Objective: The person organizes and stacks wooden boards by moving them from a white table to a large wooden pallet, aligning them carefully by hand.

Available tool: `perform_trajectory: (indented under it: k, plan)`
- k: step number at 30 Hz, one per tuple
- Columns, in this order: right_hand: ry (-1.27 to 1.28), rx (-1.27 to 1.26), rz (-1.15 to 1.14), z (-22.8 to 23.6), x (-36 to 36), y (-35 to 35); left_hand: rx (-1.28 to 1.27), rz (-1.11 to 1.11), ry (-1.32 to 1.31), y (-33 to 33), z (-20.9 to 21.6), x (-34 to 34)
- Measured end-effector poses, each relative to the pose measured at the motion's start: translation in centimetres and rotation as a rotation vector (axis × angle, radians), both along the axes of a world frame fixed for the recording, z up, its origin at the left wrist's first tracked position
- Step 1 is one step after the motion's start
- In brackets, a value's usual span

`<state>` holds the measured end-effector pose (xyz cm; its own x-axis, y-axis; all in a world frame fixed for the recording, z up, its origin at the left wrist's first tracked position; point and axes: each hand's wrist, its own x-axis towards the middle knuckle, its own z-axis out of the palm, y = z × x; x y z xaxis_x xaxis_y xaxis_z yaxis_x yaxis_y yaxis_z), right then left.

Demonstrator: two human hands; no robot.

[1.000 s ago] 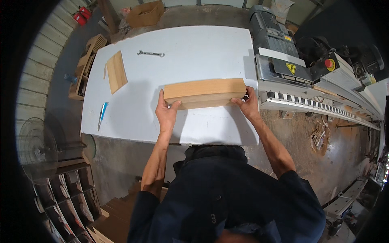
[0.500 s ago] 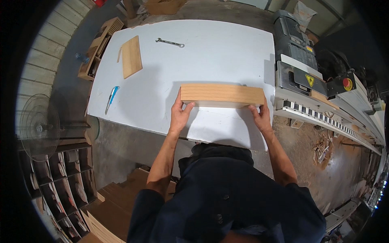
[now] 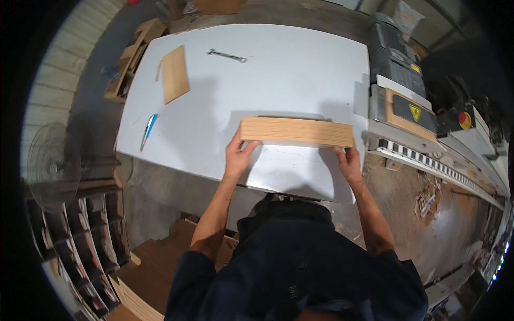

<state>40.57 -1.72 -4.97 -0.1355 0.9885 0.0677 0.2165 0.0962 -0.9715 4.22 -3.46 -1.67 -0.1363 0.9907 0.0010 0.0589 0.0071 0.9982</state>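
Observation:
A long stack of light wooden boards [image 3: 297, 132], its long edge facing me, is held level across the near right part of the white table [image 3: 278, 80]. My left hand [image 3: 239, 156] is closed on its left end, thumb on the near side. At the right end my right hand [image 3: 349, 162] grips it the same way, its fingers partly hidden behind the wood. Shadows spread over the table around it. Whether the underside touches the tabletop, I cannot tell.
On the table lie a wrench [image 3: 227, 55], a wooden board [image 3: 175, 75] beside a thin strip, and a blue utility knife [image 3: 149, 131]. A machine [image 3: 399, 59] with a wooden board [image 3: 393, 104] at its end stands right. Left are a fan [image 3: 53, 167] and compartment shelf [image 3: 80, 235].
Both hands and the held stack have shifted slightly right and nearer in the picture. The stack has tipped a little. More of a wooden board now shows at the machine's end.

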Motion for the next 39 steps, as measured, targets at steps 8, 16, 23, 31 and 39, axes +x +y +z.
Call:
perform_trajectory:
  k: [8,16,23,31,39]
  plan:
    - [-0.154,0.045,0.040,4.3,0.7,1.3,-0.104,-0.183,0.036,1.6,1.6,-2.5]
    - [-0.205,-0.039,0.085,5.0,1.4,1.8,-0.078,-0.197,0.172,1.3,2.6,-3.8]
    - [-0.171,-0.216,0.173,4.5,-0.1,2.9,-0.152,-0.080,0.280,-3.3,3.0,-5.0]
    - [-0.143,-0.133,0.522,2.9,-2.2,7.4,0.074,0.214,0.594,-17.6,14.4,-7.2]
    - [0.133,0.120,1.030,10.2,-25.9,3.7,0.094,0.716,0.919,-37.2,27.7,-5.9]
